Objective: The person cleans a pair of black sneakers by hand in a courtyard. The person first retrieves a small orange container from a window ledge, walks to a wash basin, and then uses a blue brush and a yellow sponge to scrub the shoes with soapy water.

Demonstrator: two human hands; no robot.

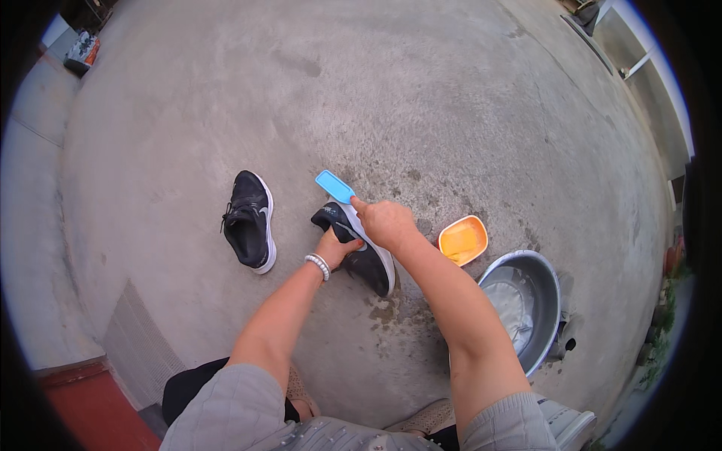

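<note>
My left hand (334, 248) grips a black Nike sneaker (366, 269), with the fingers inside its opening and the thumb on its side. The shoe lies tilted, its white sole (388, 259) facing right and its heel pointing away from me. In my right hand (383, 221) is a flat blue plastic brush (335, 186), held at the sole near the heel; its underside and any bristles are hidden. The matching black sneaker (248, 220) stands upright on the concrete to the left, laces tied.
An orange dish (484, 239) holding a yellow soap bar (459, 241) sits right of my hands. Behind my right forearm stands a grey metal basin (544, 338) with water in it. Wet patches mark the concrete floor (225, 113). A red mat (96, 406) lies at lower left.
</note>
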